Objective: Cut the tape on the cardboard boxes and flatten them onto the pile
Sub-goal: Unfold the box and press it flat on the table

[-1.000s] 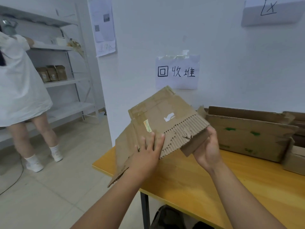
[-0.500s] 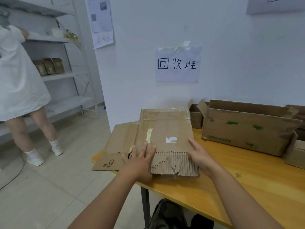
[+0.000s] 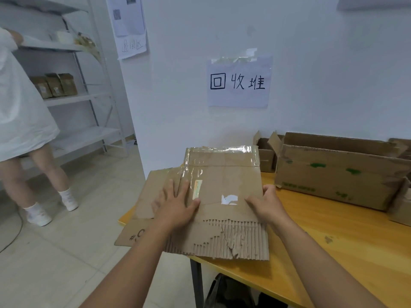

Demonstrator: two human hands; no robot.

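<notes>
A flattened brown cardboard box (image 3: 224, 187) with clear tape on it lies at the left corner of the yellow table (image 3: 333, 245), on top of another flat sheet marked "#9" (image 3: 133, 234). Its near edge is torn and shows the corrugated ribs. My left hand (image 3: 175, 205) presses flat on its left part with straight fingers. My right hand (image 3: 265, 202) rests at the box's right edge, thumb on top, fingers along the side.
A large open cardboard box with green marks (image 3: 338, 170) stands at the back right, a small open box (image 3: 265, 153) beside it. A paper sign (image 3: 239, 82) hangs on the wall. A person in white (image 3: 24, 121) stands at the shelves (image 3: 89, 96) on the left.
The box was held tilted in the air, then came down flat onto the table's corner. Both hands slid forward on it and now press it down.
</notes>
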